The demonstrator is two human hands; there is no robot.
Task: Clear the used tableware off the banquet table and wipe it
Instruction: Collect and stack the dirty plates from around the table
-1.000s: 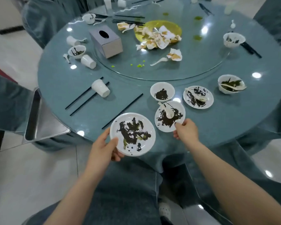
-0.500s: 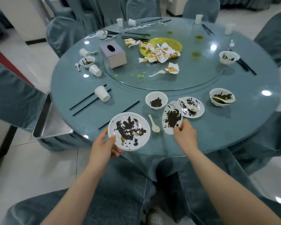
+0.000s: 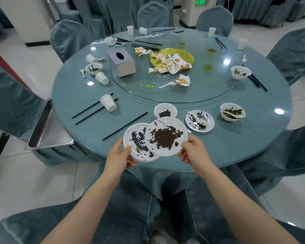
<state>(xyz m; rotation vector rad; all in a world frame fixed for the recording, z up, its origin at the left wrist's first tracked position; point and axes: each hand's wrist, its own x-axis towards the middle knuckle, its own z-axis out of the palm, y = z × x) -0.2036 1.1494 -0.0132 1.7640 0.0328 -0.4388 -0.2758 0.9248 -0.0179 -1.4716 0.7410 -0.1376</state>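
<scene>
Stacking goes best if the right hand (image 3: 192, 152), pinching the rim of the upper plate (image 3: 165, 136), lowers it level and centred onto the lower plate (image 3: 136, 143) that the left hand (image 3: 120, 155) grips by its edge above the near side of the table (image 3: 236, 147), so the dark sauce stays put. By my count, three soiled plates show, the third plate (image 3: 199, 120) lying on the table with a spoon, plus five bowls, seven cups and one tissue box (image 3: 121, 62).
</scene>
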